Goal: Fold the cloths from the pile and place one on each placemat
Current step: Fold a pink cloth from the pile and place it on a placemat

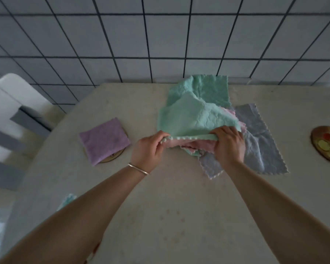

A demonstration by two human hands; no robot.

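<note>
A pile of cloths lies at the middle back of the table. On top is a mint green cloth (192, 115), whose near edge both hands lift. My left hand (150, 149) pinches its left corner and my right hand (228, 144) grips its right corner. Under it show a pink cloth (189, 144), a second green cloth (204, 88) and a grey-blue cloth (259, 138). A folded purple cloth (104, 140) lies on a round wooden placemat (115, 156) to the left. Another round placemat (327, 143) with a colourful picture sits bare at the right edge.
The beige table (179, 206) stands against a wall of grey tiles (160, 39). A white and grey chair (13, 115) is at the left. A bit of green cloth (68, 200) peeks out by my left forearm at the table's left edge.
</note>
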